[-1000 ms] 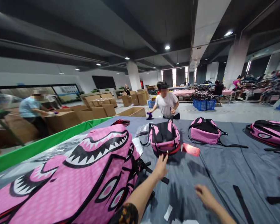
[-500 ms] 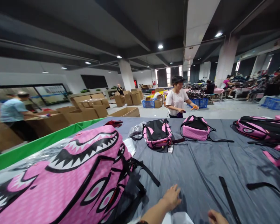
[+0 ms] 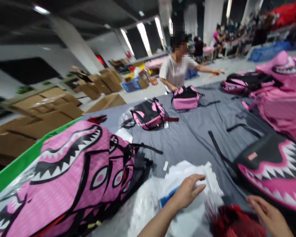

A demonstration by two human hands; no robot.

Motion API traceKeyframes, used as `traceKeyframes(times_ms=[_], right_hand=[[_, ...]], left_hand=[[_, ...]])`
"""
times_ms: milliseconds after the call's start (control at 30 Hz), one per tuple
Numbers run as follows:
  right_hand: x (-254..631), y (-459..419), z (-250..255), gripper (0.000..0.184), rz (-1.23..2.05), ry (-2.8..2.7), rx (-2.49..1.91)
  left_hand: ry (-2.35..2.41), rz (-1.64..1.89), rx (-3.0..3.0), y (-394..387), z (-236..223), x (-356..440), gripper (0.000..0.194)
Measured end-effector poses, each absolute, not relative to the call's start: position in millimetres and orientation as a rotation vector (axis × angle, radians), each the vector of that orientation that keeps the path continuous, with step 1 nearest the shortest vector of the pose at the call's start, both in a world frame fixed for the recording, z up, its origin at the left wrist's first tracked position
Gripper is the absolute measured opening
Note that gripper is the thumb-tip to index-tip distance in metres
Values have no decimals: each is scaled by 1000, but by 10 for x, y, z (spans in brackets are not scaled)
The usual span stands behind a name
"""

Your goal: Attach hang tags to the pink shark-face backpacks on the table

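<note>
My left hand (image 3: 190, 191) hovers over a loose pile of white sheets and clear plastic (image 3: 187, 171), its thumb and fingers apart with nothing in them. A blue-printed piece (image 3: 168, 197) lies partly under that wrist. At the lower right, my right hand (image 3: 268, 212) has its fingers loosely stretched, beside a dark red bundle (image 3: 238, 221) and the edge of a pink and black backpack with a shark mouth (image 3: 273, 174). I see nothing held in it. To the left, several pink shark-face backpacks (image 3: 66, 184) lie overlapping in a row.
Across the grey-covered table (image 3: 187, 141) lie two smaller pink and black backpacks (image 3: 149, 113), with more pink bags (image 3: 283, 105) at the right. A co-worker (image 3: 179, 65) in a white top stands at the far edge. Cardboard boxes (image 3: 39, 118) stand beyond the green edge (image 3: 37, 144).
My view has turned right and tilted down, bringing the white sheets, red bundle and right-hand backpack into sight. The co-worker now leans with one arm stretched out sideways.
</note>
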State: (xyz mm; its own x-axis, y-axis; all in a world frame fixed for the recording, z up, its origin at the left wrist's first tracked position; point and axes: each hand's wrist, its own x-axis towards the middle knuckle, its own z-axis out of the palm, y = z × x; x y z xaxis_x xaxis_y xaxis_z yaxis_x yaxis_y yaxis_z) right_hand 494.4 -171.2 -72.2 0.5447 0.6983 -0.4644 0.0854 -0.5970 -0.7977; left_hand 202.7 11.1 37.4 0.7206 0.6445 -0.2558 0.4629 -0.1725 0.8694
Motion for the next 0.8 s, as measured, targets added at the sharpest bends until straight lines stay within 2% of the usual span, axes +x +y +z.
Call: traceKeyframes(times_ms=[67, 167, 333, 433, 500, 533, 600, 667, 733, 800], right_hand=[[4981, -2121, -576, 54, 1000, -655, -2099], [4955, -2653, -501, 50, 947, -773, -2207], [4655, -3148, -593, 37, 927, -1098, -2226], [4354, -3052, -682, 35, 1065, -1242, -2113], [4127, -2841, -749, 38, 1122, -1345, -2032], [4012, -2712, -787, 39, 1122, -1399, -2008], [3798, -2446, -867, 38, 1062, -1505, -2010], [3632, -2219, -958, 33, 945, -1602, -2070], [3546, -2056, -1078, 33, 806, -1695, -2150], [3546, -1948, -1238, 41, 680, -1763, -2189]], left_hand=[[752, 240, 1733, -307, 416, 2079, 40], [674, 55, 1676, -845, 260, 2112, 35], [961, -186, 1688, -1305, -207, 2001, 25], [1075, -274, 1620, -1401, -443, 1914, 25], [1166, -269, 1567, -1443, -579, 1911, 16], [1223, -237, 1543, -1456, -641, 1935, 17], [1344, -135, 1489, -1457, -748, 2041, 34], [1437, -11, 1433, -1419, -820, 2212, 41], [1480, 107, 1398, -1349, -857, 2413, 33], [1484, 190, 1384, -1276, -870, 2595, 29]])
